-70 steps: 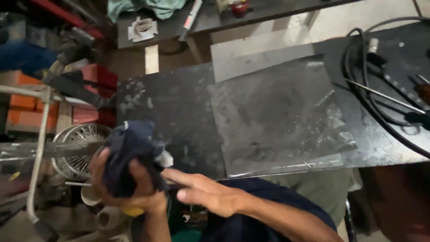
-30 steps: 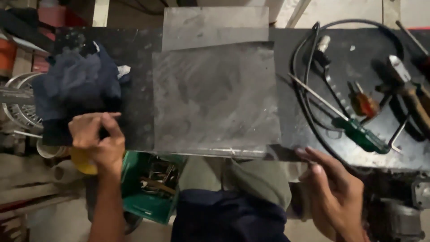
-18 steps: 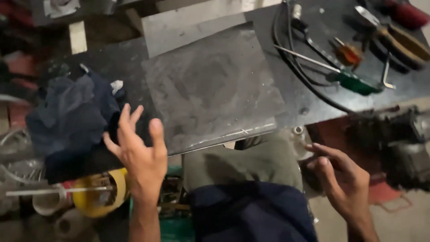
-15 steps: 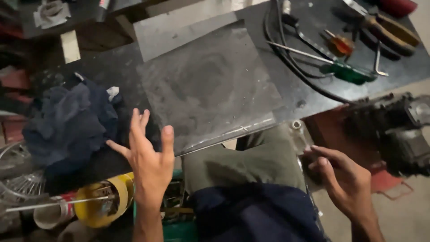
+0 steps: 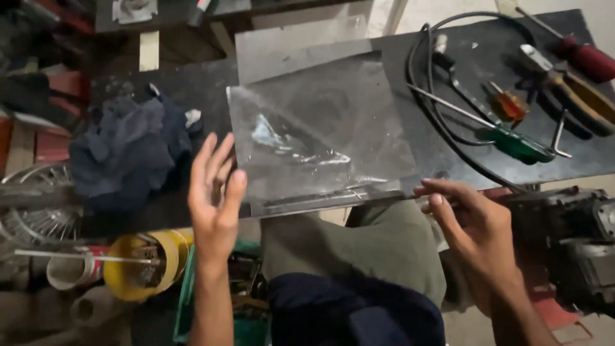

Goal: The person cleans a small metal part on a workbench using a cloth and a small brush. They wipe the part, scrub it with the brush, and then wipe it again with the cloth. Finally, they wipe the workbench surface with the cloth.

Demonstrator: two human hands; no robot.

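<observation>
A clear rectangular glass sheet (image 5: 320, 134) lies on a black workbench (image 5: 192, 90), its near edge over the bench's front. My left hand (image 5: 214, 198) is spread flat against the sheet's near-left edge, fingers apart. The fingertips of my right hand (image 5: 471, 224) pinch the sheet's near-right corner. A crumpled dark blue cloth (image 5: 128, 150) rests on the bench just left of my left hand.
On the bench's right lie a black cable (image 5: 442, 115), a green-handled screwdriver (image 5: 512, 144), a small orange screwdriver (image 5: 509, 106), pliers (image 5: 576, 90) and a red-handled tool (image 5: 586, 57). Below left sit a yellow tape roll (image 5: 138, 266) and a wire wheel (image 5: 35, 205). A grey machine (image 5: 576, 247) stands at right.
My left hand let go of the dark cloth, which now lies on the bench, and moved to the glass sheet's left edge. My right hand rose to the sheet's near-right corner.
</observation>
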